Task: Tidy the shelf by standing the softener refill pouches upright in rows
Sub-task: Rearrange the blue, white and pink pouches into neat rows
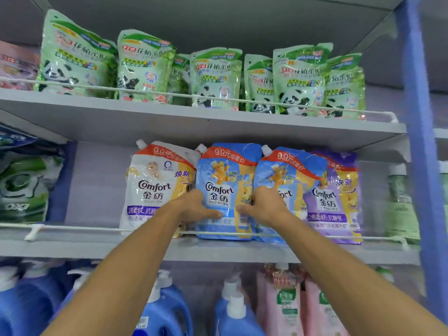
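Several Comfort softener refill pouches stand upright on the middle shelf [84, 246] behind a white rail. From left: a white pouch [151, 180], a blue pouch [224, 175], a second blue pouch [288, 170], and a purple pouch [337, 197]. My left hand [196, 207] grips the left edge of the first blue pouch, thumb across its front. My right hand [264, 204] grips that pouch's right edge, fingers curled behind it. The pouch stands upright between the white one and the second blue one.
Green panda pouches [213, 78] fill the top shelf. Blue detergent bottles [167, 309] and pink bottles [283, 301] stand below. A green-and-white bag [24, 183] sits at the left of the middle shelf, with a gap beside the white pouch. A blue upright post [421, 166] bounds the right.
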A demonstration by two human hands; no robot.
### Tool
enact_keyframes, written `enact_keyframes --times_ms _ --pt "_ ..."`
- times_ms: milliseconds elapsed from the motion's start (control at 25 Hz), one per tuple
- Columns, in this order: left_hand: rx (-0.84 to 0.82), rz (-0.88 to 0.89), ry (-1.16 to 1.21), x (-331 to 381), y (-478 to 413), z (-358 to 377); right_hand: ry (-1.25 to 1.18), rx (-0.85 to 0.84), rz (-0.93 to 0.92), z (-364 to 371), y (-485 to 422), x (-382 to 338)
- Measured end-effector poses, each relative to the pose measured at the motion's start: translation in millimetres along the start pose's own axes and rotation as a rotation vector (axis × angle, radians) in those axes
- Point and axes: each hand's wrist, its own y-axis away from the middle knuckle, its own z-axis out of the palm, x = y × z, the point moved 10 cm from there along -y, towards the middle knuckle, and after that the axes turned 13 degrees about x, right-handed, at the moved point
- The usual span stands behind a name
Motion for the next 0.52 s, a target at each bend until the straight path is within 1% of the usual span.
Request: enact_keyframes --times_ms 40,120,280,320,440,520 --pt "0.029 -0.003 0.067 2 -1 0 -0.022 0.023 0.024 2 -1 4" --pt "0.063 -0.031 0.165 0 0 -1 -0.081 0.014 0.060 8 -1 12" --pt "0.091 -0.127 0.281 -12 8 3 -0.261 -0.103 0.090 29 11 21" --pt "0.105 -0.126 0.328 -12 11 3 -0.314 -0.112 0.099 31 15 20" --pt "0.157 -0.048 0.448 2 23 5 -0.379 -0.047 0.109 28 22 20" --pt "0.206 -0.041 0.452 4 27 1 -0.401 0.013 0.098 24 24 17"
